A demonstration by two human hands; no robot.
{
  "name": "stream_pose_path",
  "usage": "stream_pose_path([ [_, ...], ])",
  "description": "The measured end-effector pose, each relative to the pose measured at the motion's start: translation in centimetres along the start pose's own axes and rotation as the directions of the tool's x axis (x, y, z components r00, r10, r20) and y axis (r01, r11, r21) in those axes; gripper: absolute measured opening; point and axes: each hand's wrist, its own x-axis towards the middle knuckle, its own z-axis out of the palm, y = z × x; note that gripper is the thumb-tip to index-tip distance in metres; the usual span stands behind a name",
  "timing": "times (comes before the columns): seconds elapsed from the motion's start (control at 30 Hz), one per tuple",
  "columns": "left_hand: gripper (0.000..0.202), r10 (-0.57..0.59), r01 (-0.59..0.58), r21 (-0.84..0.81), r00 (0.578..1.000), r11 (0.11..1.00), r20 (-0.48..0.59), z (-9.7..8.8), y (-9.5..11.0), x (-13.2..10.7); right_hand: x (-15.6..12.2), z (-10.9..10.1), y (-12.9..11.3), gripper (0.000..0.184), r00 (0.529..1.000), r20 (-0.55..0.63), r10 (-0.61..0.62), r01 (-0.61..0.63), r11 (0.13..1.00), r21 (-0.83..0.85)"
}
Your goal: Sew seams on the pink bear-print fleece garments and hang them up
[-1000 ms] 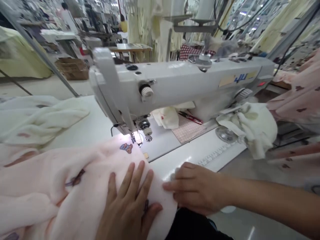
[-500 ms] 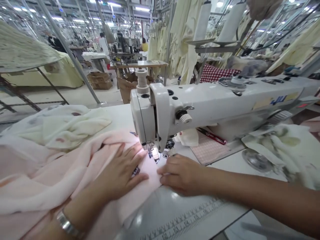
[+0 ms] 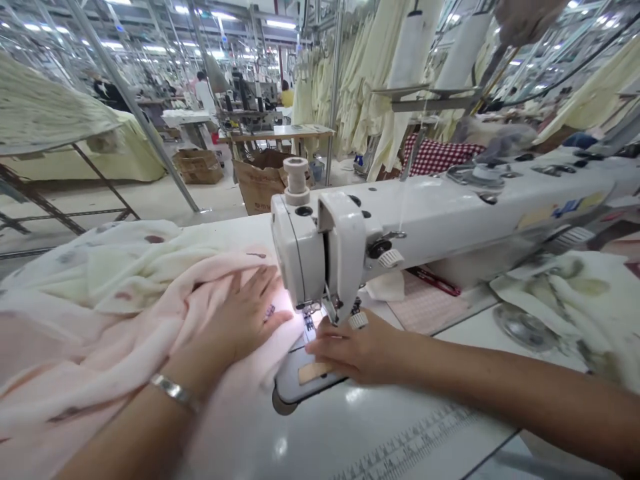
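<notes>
My left hand [image 3: 250, 313] lies spread over a pale pink fabric [image 3: 220, 393], just left of the presser foot [image 3: 309, 323]. A small dark print shows beside its thumb. My right hand [image 3: 360, 347] is closed, thumb and fingertips together, right beside the presser foot over the machine bed. Whatever those fingertips may pinch is hidden. The white sewing machine [image 3: 300, 253] has its lamp shining on the fabric's edge. Part of the grey bed plate [image 3: 285, 380] with a tan strip shows bare below my right fingers.
Cream printed fabric [image 3: 150, 260] is bunched at the left. Red-handled snips [image 3: 437, 281] lie behind the machine arm on a pink checked sheet [image 3: 425, 307]. At the right, a printed cloth [image 3: 565, 300] lies near a round metal dish [image 3: 525, 327]. A ruler scale [image 3: 400, 453] runs along the table front.
The pink fabric has moved left off the bed plate, uncovering it. My left hand has shifted slightly up and left; my right fingertips are now closer to the presser foot.
</notes>
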Motion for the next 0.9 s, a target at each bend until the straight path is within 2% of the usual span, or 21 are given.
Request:
stream_pose_path([
  [0.07,0.04,-0.031,0.026,0.073,0.997,0.997,0.065,0.2,3.5,-3.2,-0.4,-0.5,-1.5,0.017,0.997,-0.055,-0.049,0.055,0.992,0.111],
  [0.13,0.037,-0.022,0.011,0.102,0.994,0.995,0.105,0.2,7.2,-6.6,-1.4,-1.1,-3.2,0.016,0.995,-0.062,-0.078,0.09,0.972,0.218],
  [0.2,0.033,0.002,-0.016,0.104,0.991,0.994,0.135,-0.3,9.7,-8.9,-2.9,-1.8,-5.0,0.014,0.998,0.022,-0.063,0.054,0.952,0.301],
  [0.23,0.032,0.006,-0.022,0.105,0.989,0.994,0.146,-0.7,10.3,-9.4,-3.9,-2.1,-5.8,0.011,0.996,0.075,-0.052,0.023,0.939,0.342],
  [0.33,0.033,-0.007,-0.014,0.126,0.986,0.992,0.166,-2.4,10.0,-8.8,-6.7,-3.3,-7.6,0.008,0.982,0.181,-0.045,-0.047,0.877,0.478],
  [0.4,0.029,-0.052,0.008,0.182,0.97,0.983,0.237,-3.5,9.0,-7.7,-8.2,-4.1,-8.1,0.009,0.983,0.181,-0.018,-0.087,0.831,0.55],
  [0.43,0.024,-0.066,0.004,0.21,0.955,0.978,0.288,-3.9,8.6,-7.4,-8.6,-4.3,-8.2,0.009,0.987,0.158,0.035,-0.119,0.819,0.561],
  [0.5,0.02,-0.052,-0.03,0.231,0.94,0.972,0.337,-4.5,8.4,-7.6,-9.1,-4.4,-8.3,0.014,0.969,0.1,0.225,-0.244,0.827,0.507],
  [0.57,0.023,0.044,-0.081,0.153,0.972,0.985,0.233,-5.0,8.7,-8.5,-8.8,-4.1,-8.3,0.029,0.895,0.079,0.438,-0.433,0.816,0.383],
  [0.63,0.021,0.142,-0.143,0.005,0.987,0.99,0.07,-5.6,9.3,-9.7,-8.1,-3.5,-8.5,0.043,0.831,0.139,0.538,-0.553,0.775,0.307],
  [0.67,0.021,0.174,-0.173,-0.074,0.985,0.982,0.014,-6.0,9.7,-10.3,-7.7,-3.2,-8.8,0.045,0.824,0.177,0.538,-0.565,0.763,0.314],
  [0.73,0.024,0.187,-0.184,-0.188,0.982,0.965,0.0,-7.1,10.3,-10.9,-7.1,-2.7,-9.4,0.041,0.851,0.207,0.484,-0.524,0.745,0.414],
  [0.8,0.022,0.143,-0.122,-0.217,0.986,0.968,0.083,-8.5,11.1,-10.9,-6.9,-2.7,-10.1,0.031,0.87,0.201,0.451,-0.48,0.677,0.558],
  [0.83,0.019,0.114,-0.081,-0.204,0.981,0.976,0.158,-9.3,11.4,-10.7,-7.0,-2.8,-10.4,0.026,0.867,0.2,0.456,-0.471,0.622,0.625],
  [0.87,0.017,0.084,-0.04,-0.176,0.964,0.984,0.252,-10.1,11.8,-10.5,-7.2,-3.1,-10.6,0.021,0.861,0.211,0.463,-0.469,0.561,0.682],
  [0.9,0.015,0.061,-0.007,-0.148,0.928,0.989,0.368,-10.8,12.2,-10.1,-7.5,-3.4,-10.8,0.015,0.855,0.233,0.464,-0.47,0.5,0.728],
])
